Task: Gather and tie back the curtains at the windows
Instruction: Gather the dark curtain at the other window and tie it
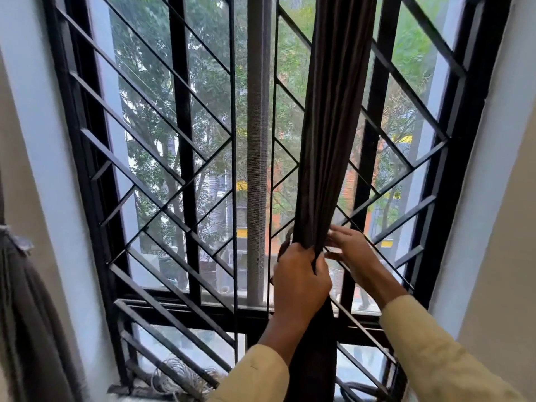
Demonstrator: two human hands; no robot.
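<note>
A dark brown curtain [333, 117] hangs bunched into a narrow column in front of the window, right of centre. My left hand [300, 281] grips the gathered folds low down, fingers curled round the bundle. My right hand [349, 246] is just right of the bundle, fingers stretched toward the fabric and touching its side; it is blurred. A thin dark strip [287, 236] sticks up at the curtain's left edge beside my left hand; I cannot tell what it is. The curtain's lower part [314, 358] drops between my two sleeves.
A black metal window grille [179, 181] with diagonal bars fills the opening, with a grey rolled mesh post [256, 158] at its centre. A second grey curtain [23, 314] hangs tied at the far left. Tangled wires [177, 378] lie on the sill. White walls flank the window.
</note>
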